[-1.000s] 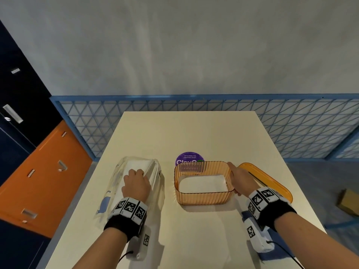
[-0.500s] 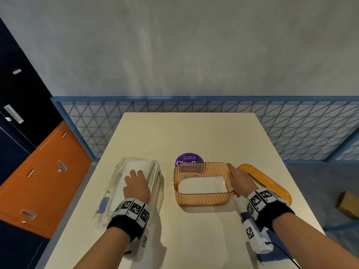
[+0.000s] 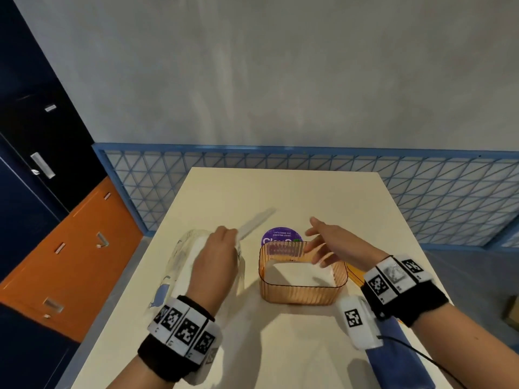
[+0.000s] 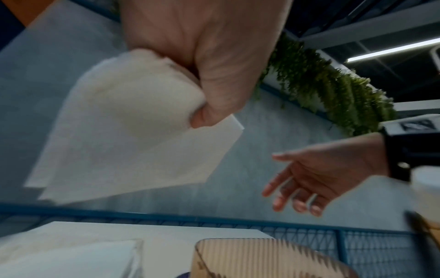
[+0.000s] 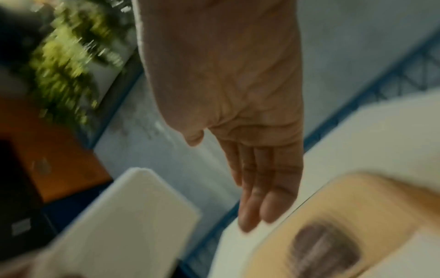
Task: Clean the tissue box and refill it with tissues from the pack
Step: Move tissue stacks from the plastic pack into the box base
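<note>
Now your left hand is lifting clear of the tissue pack it was pressing a second ago, fingers curled round a wad of tissues; the refill is carrying on — the orange tissue box is sitting just right of the pack, already part filled; your right hand is leaving the rim and hovering above it, fingers spread, holding nothing.

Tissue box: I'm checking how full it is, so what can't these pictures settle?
- Depth of tissues in the tissue box: head view shows only the top sheet; ribbed walls hide the rest.
- Number of tissues the left hand pinches: motion blur.
- Lid: mostly behind the right hand and wrist.
- Right wrist view: blurred throughout.
</note>
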